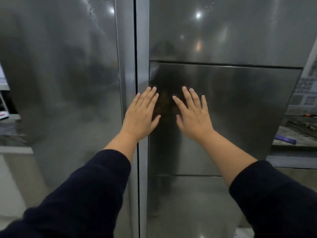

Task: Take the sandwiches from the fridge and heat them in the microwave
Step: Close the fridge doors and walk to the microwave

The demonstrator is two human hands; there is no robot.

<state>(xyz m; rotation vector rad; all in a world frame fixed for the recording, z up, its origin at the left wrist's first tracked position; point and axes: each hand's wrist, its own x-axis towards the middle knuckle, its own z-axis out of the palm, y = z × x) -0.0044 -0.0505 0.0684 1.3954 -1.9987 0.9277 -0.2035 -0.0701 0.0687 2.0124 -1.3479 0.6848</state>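
Observation:
A tall steel fridge fills the view, with a left door point(68, 83) and a right door point(223, 31) meeting at a dark vertical seam. Both doors look closed. A darker square panel point(240, 109) is set into the right door. My left hand point(141, 115) lies flat with straight fingers over the seam and the panel's left edge. My right hand point(193, 114) is spread flat against the panel beside it. Neither hand holds anything. No sandwiches or microwave are in sight.
A counter point(291, 133) with a purple object point(285, 139) and small clutter runs to the right of the fridge. Shelves point(8, 117) with papers stand at the left edge. Pale floor shows below on both sides.

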